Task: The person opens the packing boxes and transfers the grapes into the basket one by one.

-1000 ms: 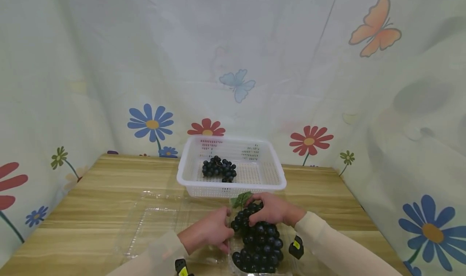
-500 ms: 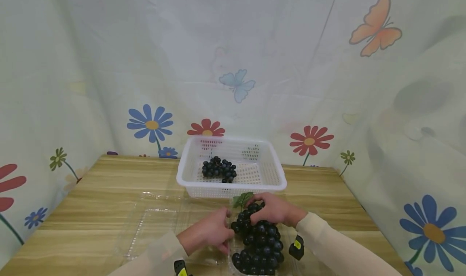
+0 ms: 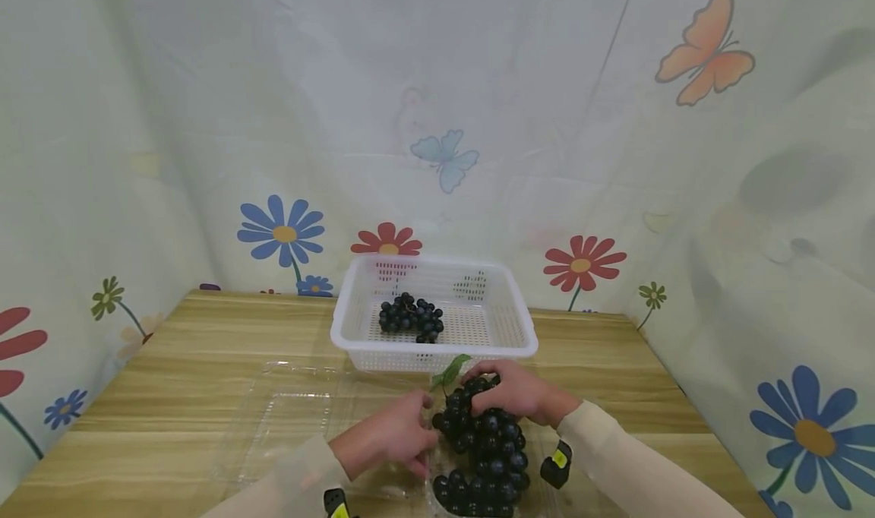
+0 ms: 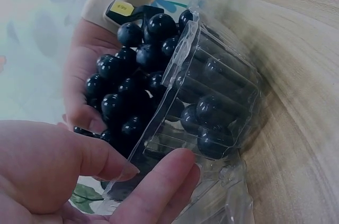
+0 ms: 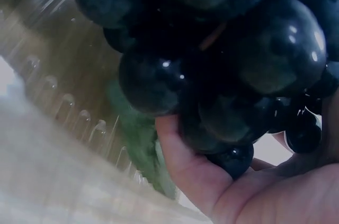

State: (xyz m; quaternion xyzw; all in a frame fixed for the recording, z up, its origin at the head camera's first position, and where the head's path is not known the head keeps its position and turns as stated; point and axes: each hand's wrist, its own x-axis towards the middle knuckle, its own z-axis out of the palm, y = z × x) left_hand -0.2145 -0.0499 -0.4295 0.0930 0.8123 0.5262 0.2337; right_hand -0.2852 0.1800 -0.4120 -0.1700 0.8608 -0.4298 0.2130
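My right hand [image 3: 513, 393] grips the upper end of a large bunch of dark grapes [image 3: 495, 457], its fingers curled round them. A green leaf [image 3: 453, 370] sticks up from the stem end. The grapes sit partly inside a clear plastic clamshell box [image 4: 183, 65], several of them visible through its ribbed wall in the left wrist view. With thumb and fingers, my left hand [image 3: 403, 433] pinches the left wall of that box near the rim. In the right wrist view, my right fingers [image 5: 185, 166] are tucked beneath the grapes.
Behind the hands stands a white perforated basket [image 3: 437, 358] with a smaller bunch of dark grapes [image 3: 410, 317] in it. Clear plastic lid-like sections [image 3: 294, 419] lie on the wooden table [image 3: 171, 396] at left. A patterned curtain [image 3: 547, 123] closes off the back.
My right hand has shifted the bunch slightly, lifting its upper part a little. The leaf has turned more upright. My left hand stays nearly still at the box wall.
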